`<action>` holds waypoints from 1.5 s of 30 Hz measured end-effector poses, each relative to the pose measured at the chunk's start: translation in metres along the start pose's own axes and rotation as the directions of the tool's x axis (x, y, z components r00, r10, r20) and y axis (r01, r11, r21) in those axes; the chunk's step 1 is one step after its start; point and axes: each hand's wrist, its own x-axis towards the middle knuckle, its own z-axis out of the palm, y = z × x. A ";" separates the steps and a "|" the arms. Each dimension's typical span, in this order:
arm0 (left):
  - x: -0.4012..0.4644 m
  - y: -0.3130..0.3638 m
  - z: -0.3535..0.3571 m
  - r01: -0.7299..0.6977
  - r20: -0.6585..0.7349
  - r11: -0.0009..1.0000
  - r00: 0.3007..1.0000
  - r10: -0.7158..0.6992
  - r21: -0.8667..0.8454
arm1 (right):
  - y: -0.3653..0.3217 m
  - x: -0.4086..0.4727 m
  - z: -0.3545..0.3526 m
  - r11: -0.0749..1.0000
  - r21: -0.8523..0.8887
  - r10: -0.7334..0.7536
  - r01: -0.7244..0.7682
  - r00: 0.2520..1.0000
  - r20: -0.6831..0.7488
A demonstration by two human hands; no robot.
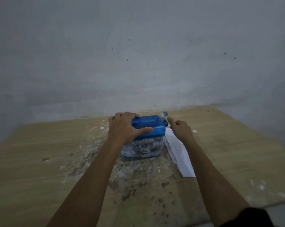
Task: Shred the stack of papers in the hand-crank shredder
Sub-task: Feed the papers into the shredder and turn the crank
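The left hand (pixel 123 126) grips the blue shredder (pixel 147 128) lid, thumb along its near edge. The right hand (pixel 181 130), loosely curled and holding nothing, sits at the shredder's 3 o'clock, beside the crank (pixel 164 117). The papers (pixel 179 153) lie on the worktop (pixel 40 153) at the right hand's 6 o'clock.

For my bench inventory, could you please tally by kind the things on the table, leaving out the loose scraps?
Hand-crank shredder, blue lid, clear bin full of shreds, left hand gripping its lid: 1
Stack of papers, white, right of the shredder, partly under the right hand: 1
Total: 2
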 end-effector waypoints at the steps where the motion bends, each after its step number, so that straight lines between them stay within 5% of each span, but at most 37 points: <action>1: -0.001 0.001 0.000 -0.002 -0.004 0.999 1.000 0.002 0.032 | 0.011 -0.008 -0.003 0.994 -0.112 -0.005 0.001 1.000 -0.030; 7: -0.017 0.009 -0.001 0.026 -0.027 0.991 0.999 -0.023 0.129 | 0.059 -0.051 -0.003 0.879 -0.454 0.126 -0.145 0.989 -0.072; 10: -0.025 0.014 -0.001 0.049 -0.027 0.988 0.999 -0.046 0.149 | 0.071 -0.061 0.006 0.839 -0.530 0.066 -0.125 0.990 -0.129; 18: -0.028 0.004 -0.009 0.000 0.068 0.988 0.998 -0.010 0.152 | 0.067 -0.076 0.016 0.823 -0.552 -0.049 -0.133 0.952 -0.302; 33: -0.014 -0.007 -0.033 -0.106 0.269 0.990 0.960 0.077 0.093 | 0.072 -0.074 0.021 0.814 -0.568 -0.079 -0.117 0.948 -0.309; 41: -0.016 -0.002 -0.037 -0.104 0.284 0.989 0.956 0.069 0.109 | 0.073 -0.071 0.007 0.973 -0.221 0.001 -0.072 0.952 -0.306; 45: -0.019 -0.007 -0.030 -0.050 0.295 0.998 0.955 0.041 0.026 | 0.072 -0.071 0.010 0.956 -0.286 -0.014 -0.068 0.961 -0.277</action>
